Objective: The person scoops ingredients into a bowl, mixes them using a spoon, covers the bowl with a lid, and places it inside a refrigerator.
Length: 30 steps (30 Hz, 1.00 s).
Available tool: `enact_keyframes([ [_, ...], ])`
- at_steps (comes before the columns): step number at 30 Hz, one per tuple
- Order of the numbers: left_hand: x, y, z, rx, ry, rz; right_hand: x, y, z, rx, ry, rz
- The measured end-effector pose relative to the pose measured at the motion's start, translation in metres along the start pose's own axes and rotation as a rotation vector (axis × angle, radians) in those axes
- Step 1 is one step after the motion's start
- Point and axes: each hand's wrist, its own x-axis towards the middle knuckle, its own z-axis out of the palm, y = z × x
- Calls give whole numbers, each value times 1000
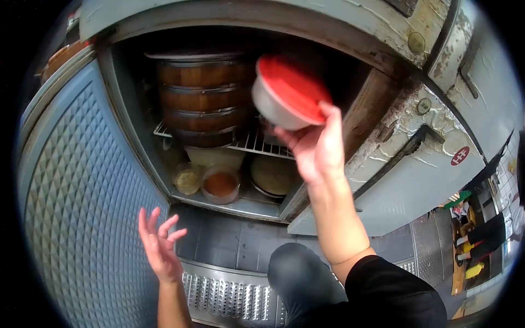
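Observation:
My right hand [317,142] grips a white bowl with a red lid [292,90], tilted, in front of the open cabinet's upper right. My left hand [160,246] is raised near the open door, fingers apart, holding nothing. Inside the cabinet, a wooden barrel with metal bands [205,98] stands on a wire rack [254,143], left of the bowl. Below the rack are a small tub with pale contents [187,179], a round tub with orange-brown contents [220,185] and a round container [272,176].
A blue textured door [90,186] stands open on the left. Closed worn metal doors [404,158] are on the right. Perforated metal plate [227,292] covers part of the floor. At the far right, another person's dark-clothed legs [484,238] are partly visible.

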Motion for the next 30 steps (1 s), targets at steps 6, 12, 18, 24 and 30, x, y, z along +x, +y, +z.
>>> enact_keyframes([
  [6, -8, -21, -1, 0, -42, -109, 66, -10, 11, -33, 211, -152],
  [12, -21, -37, -1, 48, -77, -214, 136, -17, 40, -85, 278, -141],
  [18, -28, -48, -10, 69, -123, -255, 207, -17, 68, -169, 242, -131],
  [24, -28, -51, -24, 81, -117, -321, 275, 2, 87, -220, 212, -118],
  [30, -36, -22, -38, 77, -4, -473, 340, 23, 89, -253, 205, -90],
])
